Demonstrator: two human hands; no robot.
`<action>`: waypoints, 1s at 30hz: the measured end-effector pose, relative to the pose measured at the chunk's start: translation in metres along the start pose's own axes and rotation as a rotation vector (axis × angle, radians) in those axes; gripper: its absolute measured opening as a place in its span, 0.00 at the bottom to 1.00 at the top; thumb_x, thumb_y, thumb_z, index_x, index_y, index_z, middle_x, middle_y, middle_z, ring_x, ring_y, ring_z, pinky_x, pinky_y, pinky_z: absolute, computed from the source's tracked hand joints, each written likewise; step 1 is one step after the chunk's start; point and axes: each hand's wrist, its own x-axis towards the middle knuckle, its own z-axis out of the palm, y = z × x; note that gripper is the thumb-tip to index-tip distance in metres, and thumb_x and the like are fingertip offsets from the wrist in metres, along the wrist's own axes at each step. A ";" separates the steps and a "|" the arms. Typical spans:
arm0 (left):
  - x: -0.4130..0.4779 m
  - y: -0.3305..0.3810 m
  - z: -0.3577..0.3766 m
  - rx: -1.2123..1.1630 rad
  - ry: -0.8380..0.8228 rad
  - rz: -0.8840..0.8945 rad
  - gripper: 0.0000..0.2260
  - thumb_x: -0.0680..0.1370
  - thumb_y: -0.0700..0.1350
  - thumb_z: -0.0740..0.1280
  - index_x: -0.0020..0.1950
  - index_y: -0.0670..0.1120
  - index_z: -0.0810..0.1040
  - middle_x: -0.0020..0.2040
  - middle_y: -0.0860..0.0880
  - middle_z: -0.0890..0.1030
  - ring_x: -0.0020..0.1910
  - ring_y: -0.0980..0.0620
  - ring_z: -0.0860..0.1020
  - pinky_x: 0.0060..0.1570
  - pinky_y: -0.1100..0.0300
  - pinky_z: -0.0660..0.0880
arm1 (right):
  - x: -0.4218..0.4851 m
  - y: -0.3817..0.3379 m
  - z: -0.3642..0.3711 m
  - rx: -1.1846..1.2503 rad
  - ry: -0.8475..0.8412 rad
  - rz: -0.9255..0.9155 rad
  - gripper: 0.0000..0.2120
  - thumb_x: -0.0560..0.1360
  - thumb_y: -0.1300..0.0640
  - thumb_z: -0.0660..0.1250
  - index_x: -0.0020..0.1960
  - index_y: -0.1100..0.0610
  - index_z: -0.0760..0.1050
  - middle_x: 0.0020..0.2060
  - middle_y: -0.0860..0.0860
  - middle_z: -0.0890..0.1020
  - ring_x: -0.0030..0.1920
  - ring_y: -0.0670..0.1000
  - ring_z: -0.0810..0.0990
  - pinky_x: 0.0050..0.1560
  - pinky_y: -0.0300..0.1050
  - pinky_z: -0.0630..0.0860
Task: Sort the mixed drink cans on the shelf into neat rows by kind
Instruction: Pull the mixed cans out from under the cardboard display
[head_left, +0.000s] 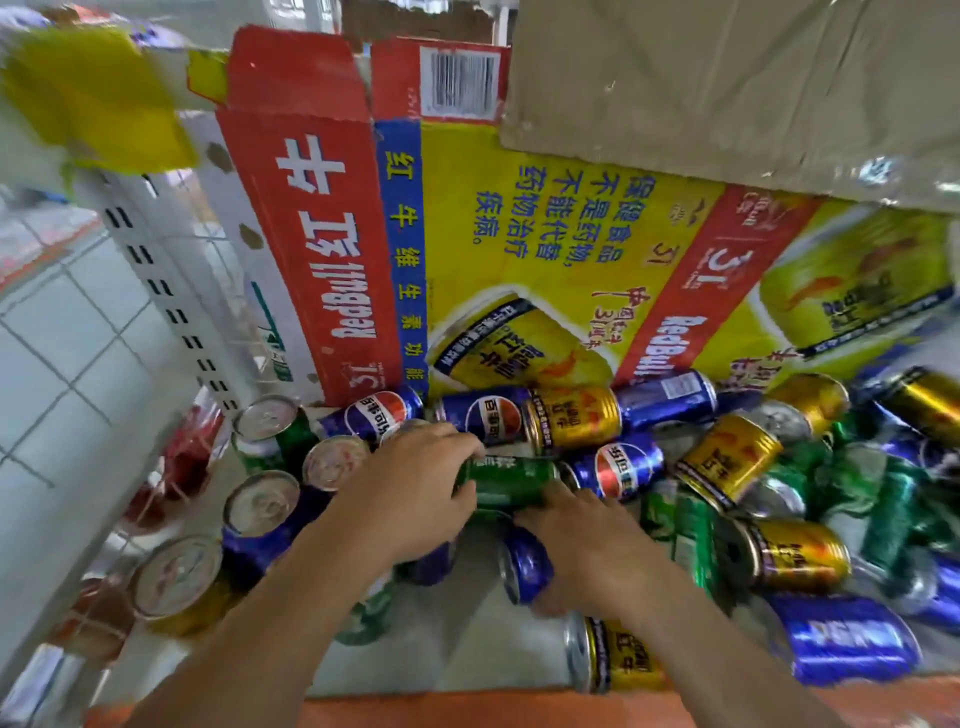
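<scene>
Green can (511, 478) is the one in play, lying on its side mid-shelf (457, 639), and the left grip (410, 488) is wrapped round its near end, thumb below, fingers over the top. The right grip (584, 543) curls about a blue can (524, 566) just beneath, fingertips brushing the green one, likely steadying it so the heap doesn't roll. Off to the left stand the upright cans (265, 506), lids up. That looks like where the rows begin, so the green can probably belongs over there. To the right, the loose pile (727, 467) of gold, blue and green sprawls against the Red Bull carton (545, 234), which pens it in. Most of the sorting lies ahead, I'd say.
</scene>
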 end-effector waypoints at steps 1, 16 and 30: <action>0.007 0.001 0.000 0.023 -0.037 -0.005 0.17 0.81 0.50 0.60 0.70 0.52 0.69 0.67 0.52 0.71 0.65 0.52 0.69 0.63 0.56 0.68 | 0.000 0.001 0.005 -0.004 0.025 0.006 0.36 0.67 0.45 0.74 0.72 0.46 0.64 0.66 0.53 0.65 0.66 0.58 0.67 0.65 0.57 0.65; 0.067 0.032 0.024 0.637 -0.502 -0.102 0.28 0.69 0.52 0.76 0.66 0.49 0.72 0.61 0.46 0.76 0.65 0.44 0.68 0.67 0.43 0.57 | -0.030 0.045 0.024 0.884 0.500 0.010 0.28 0.59 0.53 0.79 0.56 0.42 0.74 0.50 0.38 0.78 0.50 0.38 0.75 0.48 0.28 0.70; 0.065 0.018 -0.003 0.096 -0.297 -0.058 0.30 0.65 0.53 0.77 0.65 0.53 0.71 0.57 0.53 0.69 0.55 0.52 0.71 0.53 0.55 0.71 | -0.034 0.047 0.029 0.975 0.410 0.026 0.26 0.64 0.49 0.78 0.58 0.42 0.72 0.51 0.39 0.79 0.51 0.38 0.78 0.52 0.37 0.76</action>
